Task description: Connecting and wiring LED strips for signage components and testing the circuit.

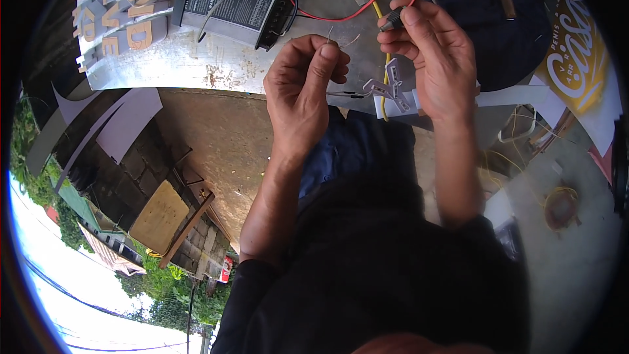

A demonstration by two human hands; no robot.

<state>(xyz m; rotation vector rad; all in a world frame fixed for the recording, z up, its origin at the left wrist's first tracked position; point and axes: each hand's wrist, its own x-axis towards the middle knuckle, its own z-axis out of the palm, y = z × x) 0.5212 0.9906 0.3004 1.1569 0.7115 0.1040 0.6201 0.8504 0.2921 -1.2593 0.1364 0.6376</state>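
My left hand (304,75) is closed in a pinch on thin wires (350,42), whose bare-looking ends stick up past the thumb. A pale cable with a dark sleeved section (356,96) runs out below this hand toward small white LED modules (395,90) hanging between my hands. In my right hand (439,52), thumb and fingers grip a small dark ribbed clip (393,19) with a greyish tip. A red wire (360,12) loops up over the right fingers; its exact joint with the clip is hidden. The two hands are apart, over the near edge of a metal worktop.
A power supply (229,3) with a terminal strip lies on the metal worktop (196,65) at far left, beside raised cut-out letters (141,6). A yellow cable (375,0) crosses behind my hands. Dark cloth (491,33) and a yellow-and-white printed sheet (576,59) lie right.
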